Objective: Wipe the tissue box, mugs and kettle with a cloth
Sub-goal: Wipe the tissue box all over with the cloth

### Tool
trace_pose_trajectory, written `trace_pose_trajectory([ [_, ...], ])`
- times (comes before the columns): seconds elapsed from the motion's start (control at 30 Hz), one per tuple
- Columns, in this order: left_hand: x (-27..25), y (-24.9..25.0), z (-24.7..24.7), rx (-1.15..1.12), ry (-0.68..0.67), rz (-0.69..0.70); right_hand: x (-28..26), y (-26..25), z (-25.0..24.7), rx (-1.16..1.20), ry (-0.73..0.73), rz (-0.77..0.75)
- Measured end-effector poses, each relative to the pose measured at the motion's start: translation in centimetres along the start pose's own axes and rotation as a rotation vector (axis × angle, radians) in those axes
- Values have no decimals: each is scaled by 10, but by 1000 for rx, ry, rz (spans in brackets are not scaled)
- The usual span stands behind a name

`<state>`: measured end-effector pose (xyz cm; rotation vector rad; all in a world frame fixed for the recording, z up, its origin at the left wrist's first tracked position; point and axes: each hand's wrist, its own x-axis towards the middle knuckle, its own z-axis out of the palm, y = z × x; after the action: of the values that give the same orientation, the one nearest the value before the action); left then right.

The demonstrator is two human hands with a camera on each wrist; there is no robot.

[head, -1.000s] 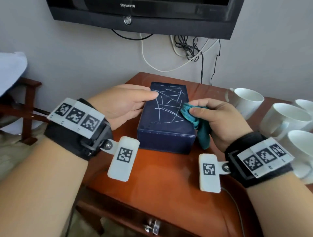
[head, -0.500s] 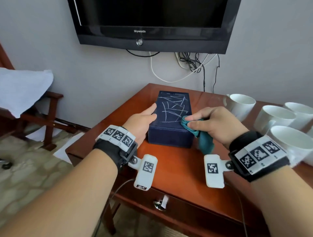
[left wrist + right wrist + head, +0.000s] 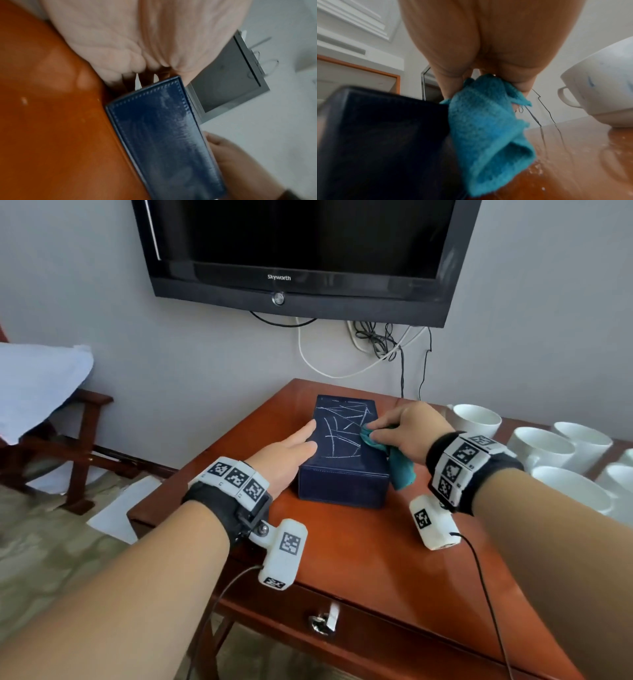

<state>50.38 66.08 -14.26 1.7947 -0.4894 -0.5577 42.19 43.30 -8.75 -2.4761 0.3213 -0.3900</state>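
1. At far left, a wooden chair (image 3: 85,446) draped with a white cloth (image 3: 37,385) stands on the floor, well apart from the table.
2. The left forearm reaches forward from bottom left, with a black wrist strap carrying printed markers. The left hand (image 3: 287,453) lies flat against the left side of the tissue box (image 3: 342,453), fingers straight and together, thumb along the box's top edge. It presses the box and grips nothing.
3. The navy tissue box sits on the reddish wooden table (image 3: 359,559), long side running away from the viewer. White scribbled lines cover its top.
4. The teal cloth (image 3: 399,463) touches the right edge of the box top; its loose end hangs down beside the box.
5. The right hand (image 3: 407,429) comes from the right, wrist raised, knuckles up. Its thumb and fingers are curled, pinching the cloth.
6. White mugs (image 3: 478,421) cluster on the table at far right, near the right hand.
7. A black Skyworth television (image 3: 301,251) hangs on the wall above, cables trailing beneath it.
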Motion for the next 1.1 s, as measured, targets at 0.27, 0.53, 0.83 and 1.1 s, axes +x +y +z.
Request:
trace_pose_trajectory([
  [0.27, -7, 30, -2, 604, -14, 16, -11, -4, -1, -37, -40, 8],
  [0.53, -7, 48, -9, 948, -75, -88, -27, -5, -1, -17, -54, -3],
  [0.83, 13, 59, -21, 1213, -175, -132, 23, -4, -3, -419, -219, -15],
  [1.1, 9, 58, -23, 1255, -242, -88, 82, 18, -2, -543, -298, 56],
])
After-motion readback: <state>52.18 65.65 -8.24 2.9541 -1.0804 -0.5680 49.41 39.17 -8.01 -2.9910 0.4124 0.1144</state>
